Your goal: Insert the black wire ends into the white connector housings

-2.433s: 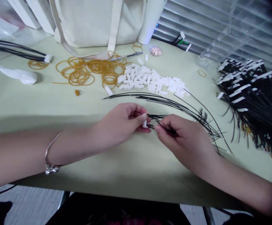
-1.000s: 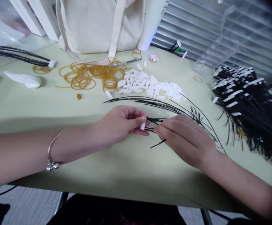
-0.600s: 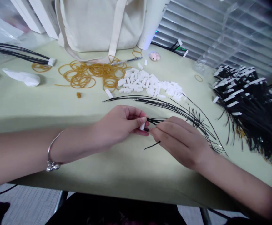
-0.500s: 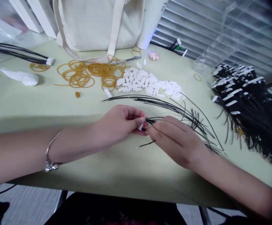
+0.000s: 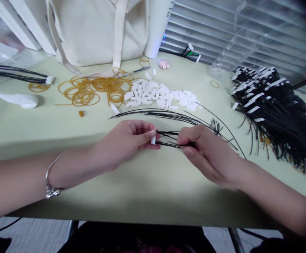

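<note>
Between thumb and fingers, my left hand (image 5: pixel 134 136) pinches a small white plastic connector housing (image 5: pixel 153 137). Several thin black wires (image 5: pixel 167 134) run from the housing to the right. My right hand (image 5: pixel 208 151) is closed round these wires a short way from the housing, and its palm hides part of them. Behind my hands lies a loose bundle of black wires (image 5: pixel 166 114) with bare metal ends. A pile of white connector housings (image 5: pixel 158 93) sits just beyond that bundle.
Tangled yellow rubber bands (image 5: pixel 100 88) and a pen (image 5: pixel 133 71) lie near a cream cloth bag (image 5: pixel 97 31). At right is a big heap of black wires with white connectors (image 5: pixel 276 112). A wired connector (image 5: pixel 50 80) and crumpled white tissue (image 5: pixel 18 100) are at left.
My right hand has shifted from fingertips close at the housing to a closed grip further along the wires, turning as it moved. My left hand keeps the housing. The view has shifted slightly.
</note>
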